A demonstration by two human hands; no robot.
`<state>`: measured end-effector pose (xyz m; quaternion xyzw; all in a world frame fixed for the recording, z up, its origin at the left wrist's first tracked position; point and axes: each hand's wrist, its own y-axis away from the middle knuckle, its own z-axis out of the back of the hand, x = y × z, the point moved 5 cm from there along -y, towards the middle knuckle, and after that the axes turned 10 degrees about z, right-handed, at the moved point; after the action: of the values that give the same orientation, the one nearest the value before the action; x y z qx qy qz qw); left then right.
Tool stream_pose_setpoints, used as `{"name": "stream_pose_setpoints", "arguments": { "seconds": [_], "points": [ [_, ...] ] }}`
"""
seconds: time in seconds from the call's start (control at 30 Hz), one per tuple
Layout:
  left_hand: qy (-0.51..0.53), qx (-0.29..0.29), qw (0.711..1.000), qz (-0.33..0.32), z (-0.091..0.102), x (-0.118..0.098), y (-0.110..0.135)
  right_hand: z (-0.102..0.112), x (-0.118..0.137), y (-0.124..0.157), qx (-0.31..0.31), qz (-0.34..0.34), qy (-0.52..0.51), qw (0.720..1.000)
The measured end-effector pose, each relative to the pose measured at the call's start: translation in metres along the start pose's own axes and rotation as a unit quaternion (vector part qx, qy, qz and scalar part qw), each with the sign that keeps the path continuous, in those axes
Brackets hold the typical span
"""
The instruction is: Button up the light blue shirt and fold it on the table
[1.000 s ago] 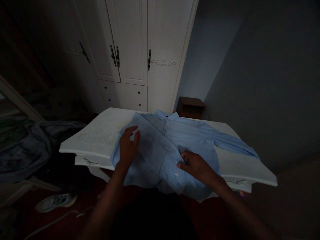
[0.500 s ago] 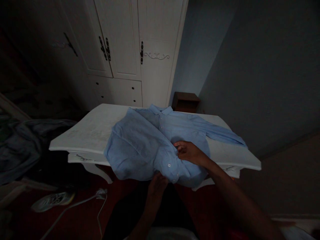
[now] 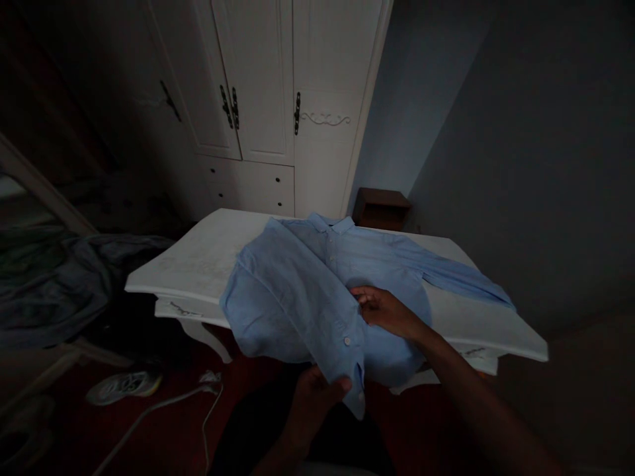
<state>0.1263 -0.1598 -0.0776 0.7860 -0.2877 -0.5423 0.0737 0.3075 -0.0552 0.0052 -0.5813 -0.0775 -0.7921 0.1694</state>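
A light blue button-up shirt [image 3: 282, 311] lies spread on a white table [image 3: 196, 254], collar toward the far edge. One sleeve crosses diagonally over the shirt's front, and its buttoned cuff [image 3: 347, 363] hangs past the near edge. My left hand [image 3: 315, 396] grips the cuff, thumb on top and fingers underneath. Higher up, my right hand [image 3: 384, 311] pinches the same sleeve along its right side. The other sleeve [image 3: 456, 274] stretches out to the right across the tabletop.
Behind the table stands a white wardrobe [image 3: 262, 86] with dark handles, beside a small brown cabinet [image 3: 381, 208]. On the red floor at left are a shoe [image 3: 124, 387] and a white cord [image 3: 159, 408]. Dark clothing [image 3: 84, 284] is heaped at left.
The sleeve is now straightened, with its cuff drawn down toward me past the table edge. My left hand has taken hold of the cuff. The view has shifted slightly left.
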Motion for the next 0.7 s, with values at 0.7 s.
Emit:
{"name": "stream_pose_setpoints", "arguments": {
  "seconds": [0.7],
  "points": [
    [-0.134, -0.342, 0.922, -0.124, 0.175, -0.034, 0.015, -0.041, 0.047, -0.171, 0.015, 0.164, 0.382, 0.909]
  ]
}}
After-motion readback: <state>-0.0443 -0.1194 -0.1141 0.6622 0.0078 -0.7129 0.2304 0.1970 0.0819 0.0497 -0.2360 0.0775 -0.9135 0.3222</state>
